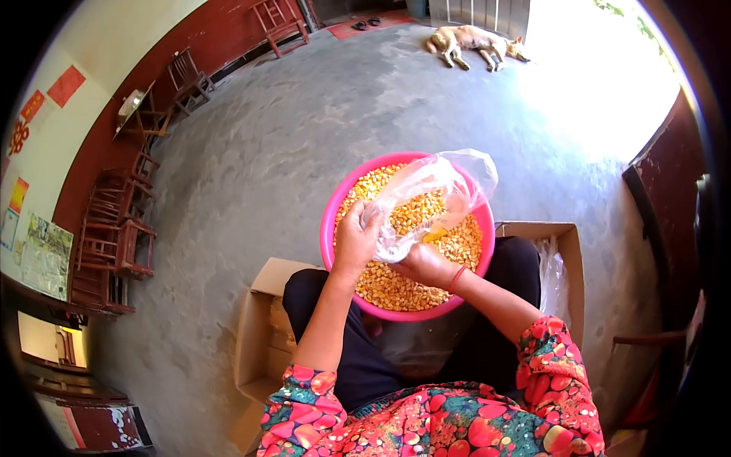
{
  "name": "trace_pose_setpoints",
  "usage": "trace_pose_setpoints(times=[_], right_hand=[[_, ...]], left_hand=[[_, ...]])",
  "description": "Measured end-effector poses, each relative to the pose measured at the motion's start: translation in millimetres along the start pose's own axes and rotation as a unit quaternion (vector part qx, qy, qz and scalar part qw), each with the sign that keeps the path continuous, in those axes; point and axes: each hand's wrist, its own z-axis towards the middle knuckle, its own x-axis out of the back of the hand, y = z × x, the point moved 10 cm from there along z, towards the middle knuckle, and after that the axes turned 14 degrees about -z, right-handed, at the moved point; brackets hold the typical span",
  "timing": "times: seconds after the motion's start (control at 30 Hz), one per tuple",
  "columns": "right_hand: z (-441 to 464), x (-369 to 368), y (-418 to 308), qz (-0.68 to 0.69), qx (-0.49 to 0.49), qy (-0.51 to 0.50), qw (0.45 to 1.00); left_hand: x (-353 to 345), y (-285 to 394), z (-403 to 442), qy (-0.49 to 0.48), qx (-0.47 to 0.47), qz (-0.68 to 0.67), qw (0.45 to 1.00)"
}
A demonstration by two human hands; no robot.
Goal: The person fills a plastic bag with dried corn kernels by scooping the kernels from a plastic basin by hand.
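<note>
- Flowered sleeves (560, 381), on my arms.
- Two cardboard boxes (576, 266), one on either side of my legs (518, 278).
- My left hand (358, 238), thumb and fingers pinching a plastic bag (407, 186); my right hand (426, 265), at the bag's lower edge, fingers partly hidden: I cannot tell its grip.
- The bag, clear, above corn kernels (403, 293) in a pink basin (328, 228).
- Wooden chairs (279, 27), along the left wall (164, 57).
- A dog (476, 39), lying on the floor (228, 190).
</note>
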Motion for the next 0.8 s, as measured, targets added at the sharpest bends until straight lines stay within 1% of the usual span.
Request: trace_pose_setpoints(times=[0.03, 0.07, 0.1, 0.13, 0.17, 0.2, 0.23, 0.27, 0.33, 0.37, 0.4, 0.47, 0.5, 0.53, 0.6, 0.63, 0.67, 0.7, 0.73, 0.8], right_hand=[[-1.3, 6.7, 12.4, 0.194, -0.081, -0.011, 0.978], [-6.7, -18.3, 24.4, 0.291, -0.119, -0.066, 0.947], [-12.4, -27.6, 21.5, 0.339, -0.106, -0.161, 0.921], [-16.5, -25.4, 12.9, 0.383, -0.092, -0.255, 0.883], [-25.4, -22.3, 6.6, 0.494, -0.146, -0.346, 0.784], [-23.7, -5.7, 7.8, 0.495, -0.144, -0.345, 0.785], [-19.8, 14.6, 13.8, 0.558, -0.159, -0.285, 0.763], [-16.5, 27.7, 22.9, 0.617, -0.173, -0.224, 0.734], [-14.4, 23.4, 57.0, 0.681, -0.250, -0.117, 0.678], [-14.2, 19.9, 73.2, 0.679, -0.294, -0.066, 0.670], [-11.1, 16.3, 77.2, 0.680, -0.293, -0.064, 0.669], [-14.7, 6.7, 101.2, 0.681, -0.365, 0.013, 0.634], [-18.8, -1.1, 111.3, 0.661, -0.399, 0.042, 0.634], [-19.7, -10.5, 115.4, 0.661, -0.400, 0.042, 0.634], [-21.8, -12.5, 126.7, 0.673, -0.390, 0.119, 0.617], [-24.0, -10.5, 131.6, 0.629, -0.408, 0.130, 0.648], [-21.6, -11.9, 130.4, 0.630, -0.409, 0.131, 0.647], [-20.6, -5.0, 133.2, 0.606, -0.402, 0.166, 0.666], [-21.0, 2.1, 136.0, 0.582, -0.394, 0.202, 0.683], [-19.5, -10.9, 141.5, 0.586, -0.383, 0.187, 0.689]], left_hand=[[-0.9, -4.4, 0.2, -0.006, 0.014, -0.044, 0.999], [-1.2, -10.6, 0.7, -0.007, 0.014, -0.042, 0.999], [-2.2, -22.5, 1.0, -0.003, 0.030, -0.082, 0.996], [-4.3, -27.4, 0.4, 0.002, 0.046, -0.123, 0.991], [-3.7, -27.2, 1.3, 0.000, 0.044, -0.119, 0.992], [-5.8, -20.9, 0.7, -0.010, 0.031, -0.051, 0.998], [-8.4, -16.3, -1.6, -0.019, 0.021, 0.017, 0.999], [-9.4, -14.9, -3.0, -0.017, 0.023, 0.018, 0.999], [-20.8, -27.6, -4.3, -0.055, 0.099, -0.020, 0.993], [-23.9, -32.1, -4.9, -0.065, 0.108, -0.025, 0.992], [-23.8, -32.4, -4.5, -0.067, 0.108, -0.023, 0.992], [-33.7, -48.2, -11.0, -0.130, 0.186, 0.016, 0.974], [-35.9, -52.7, -10.5, -0.137, 0.152, 0.017, 0.979], [-39.5, -48.3, -11.8, -0.138, 0.153, 0.017, 0.978], [-36.8, -36.5, -12.9, -0.091, 0.145, -0.026, 0.985], [-35.7, -36.3, -12.5, -0.092, 0.147, -0.025, 0.985], [-33.3, -35.8, -10.6, -0.081, 0.150, -0.070, 0.983], [-32.0, -36.0, -9.6, -0.069, 0.154, -0.117, 0.979], [-32.0, -36.4, -9.6, -0.069, 0.156, -0.116, 0.978], [-31.7, -35.0, -8.8, -0.070, 0.150, -0.135, 0.977]])
